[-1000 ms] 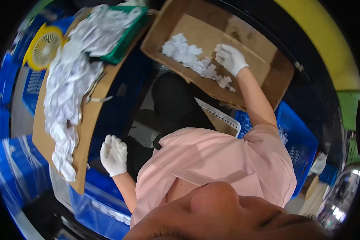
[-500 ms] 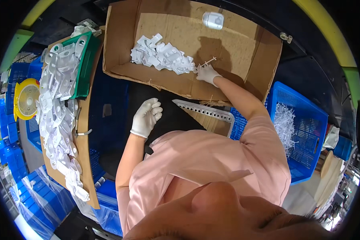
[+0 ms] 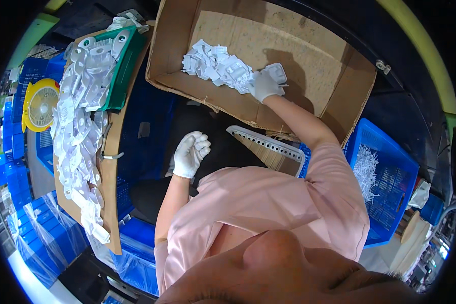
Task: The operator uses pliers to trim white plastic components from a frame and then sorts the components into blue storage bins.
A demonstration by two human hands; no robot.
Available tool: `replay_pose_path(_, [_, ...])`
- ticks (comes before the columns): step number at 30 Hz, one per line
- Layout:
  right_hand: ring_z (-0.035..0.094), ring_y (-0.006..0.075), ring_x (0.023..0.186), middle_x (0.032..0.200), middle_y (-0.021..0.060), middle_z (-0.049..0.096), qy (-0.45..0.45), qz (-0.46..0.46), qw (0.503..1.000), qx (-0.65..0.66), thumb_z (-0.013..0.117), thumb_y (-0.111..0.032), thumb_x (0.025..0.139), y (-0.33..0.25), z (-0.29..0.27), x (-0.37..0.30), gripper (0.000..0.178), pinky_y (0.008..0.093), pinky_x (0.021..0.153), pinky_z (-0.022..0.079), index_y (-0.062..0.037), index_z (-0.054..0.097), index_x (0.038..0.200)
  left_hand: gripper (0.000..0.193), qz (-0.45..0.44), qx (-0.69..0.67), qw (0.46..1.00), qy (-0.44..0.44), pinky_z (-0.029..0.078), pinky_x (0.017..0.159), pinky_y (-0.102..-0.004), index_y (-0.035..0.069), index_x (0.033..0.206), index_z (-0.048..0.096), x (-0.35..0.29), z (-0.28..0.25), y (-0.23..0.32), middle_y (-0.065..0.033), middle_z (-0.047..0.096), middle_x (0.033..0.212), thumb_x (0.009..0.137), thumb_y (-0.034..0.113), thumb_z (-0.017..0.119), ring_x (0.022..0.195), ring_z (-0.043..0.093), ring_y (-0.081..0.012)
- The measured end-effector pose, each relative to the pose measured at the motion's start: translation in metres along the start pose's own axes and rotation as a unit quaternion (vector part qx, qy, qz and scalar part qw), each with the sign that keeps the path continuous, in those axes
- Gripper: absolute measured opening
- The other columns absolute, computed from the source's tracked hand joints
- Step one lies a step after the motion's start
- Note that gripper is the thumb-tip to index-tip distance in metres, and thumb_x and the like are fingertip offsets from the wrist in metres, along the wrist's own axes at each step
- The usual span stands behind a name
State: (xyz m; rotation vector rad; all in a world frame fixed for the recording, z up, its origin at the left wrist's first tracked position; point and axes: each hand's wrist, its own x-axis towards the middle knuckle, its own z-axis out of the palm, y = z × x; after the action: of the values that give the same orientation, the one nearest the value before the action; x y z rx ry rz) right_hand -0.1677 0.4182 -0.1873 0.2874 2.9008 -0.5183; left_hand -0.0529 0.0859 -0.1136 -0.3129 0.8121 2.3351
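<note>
My right hand [image 3: 265,87], in a white glove, reaches into an open cardboard box [image 3: 334,111]. Its fingers are closed on a small white plastic part [image 3: 275,72], squarish with rounded corners. A thin white stub shows beside that part. Against the hand's left side lies a heap of flat white plastic pieces [image 3: 215,63] on the box's bottom. My left hand [image 3: 190,154], also gloved in white, is held up over my lap outside the box. Its fingers are curled in, and nothing shows in them.
At left, a board [image 3: 115,202] carries many white plastic parts [image 3: 78,126] and a green tray [image 3: 124,76]. A yellow fan [image 3: 40,105] stands beyond. A blue basket [image 3: 390,202] at right holds thin white sprues [image 3: 365,169]. A perforated grey rim [image 3: 268,143] lies below the box.
The white part that was at the back of the box is now at my right hand. The thin sprue there has mostly gone from sight. My left hand stays curled; the whole view has shifted.
</note>
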Motion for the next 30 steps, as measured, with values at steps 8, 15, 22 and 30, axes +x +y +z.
replay_pose_path(8, [0.054, 0.03, 0.111, 0.122, 0.0159, 0.053, 0.048, 0.105, 0.989, -0.088, 0.072, -0.058, 0.062, -0.069, 0.022, 0.036, 0.085, 0.0417, 0.093, 0.042, -0.0076, 0.045, 0.125, 0.026, -0.012, 0.03, 0.999, -0.026, 0.056, 0.076, -0.0355, -0.001, 0.108, 0.057, 0.016, 0.008, -0.006, -0.0144, 0.064, 0.1, 0.094, 0.02, 0.05, 0.088, 0.066, -0.0242])
replay_pose_path(15, [0.055, 0.0327, 0.11, 0.119, 0.0155, 0.054, -0.021, 0.067, 0.994, -0.079, 0.07, -0.041, 0.07, -0.044, 0.016, 0.041, 0.066, 0.0439, 0.092, 0.043, -0.0074, 0.048, 0.121, 0.026, -0.019, -0.011, 0.997, -0.072, 0.056, 0.077, -0.036, -0.001, 0.11, 0.057, 0.019, 0.003, -0.006, -0.0157, 0.066, 0.102, 0.095, 0.018, 0.047, 0.088, 0.067, -0.0253])
replay_pose_path(22, [0.061, 0.039, 0.098, 0.099, 0.0242, 0.064, 0.106, 0.01, 0.993, 0.055, 0.064, -0.034, 0.073, 0.0, -0.055, 0.01, 0.045, 0.0424, 0.085, 0.049, -0.0047, 0.059, 0.106, 0.027, -0.028, -0.022, 0.993, -0.112, 0.057, 0.078, -0.0366, -0.002, 0.112, 0.056, 0.03, 0.002, -0.01, -0.0164, 0.065, 0.103, 0.096, 0.017, 0.046, 0.089, 0.067, -0.0257])
replay_pose_path(30, [0.056, 0.0312, 0.115, 0.122, 0.0151, 0.059, -0.234, 0.186, 0.882, -0.364, 0.057, -0.024, 0.077, 0.059, -0.129, -0.038, 0.044, 0.0383, 0.095, 0.046, -0.0117, 0.06, 0.12, 0.029, -0.018, -0.053, 0.99, -0.133, 0.056, 0.078, -0.0369, -0.003, 0.114, 0.056, 0.025, -0.008, -0.008, -0.0164, 0.065, 0.104, 0.095, 0.018, 0.049, 0.09, 0.066, -0.026])
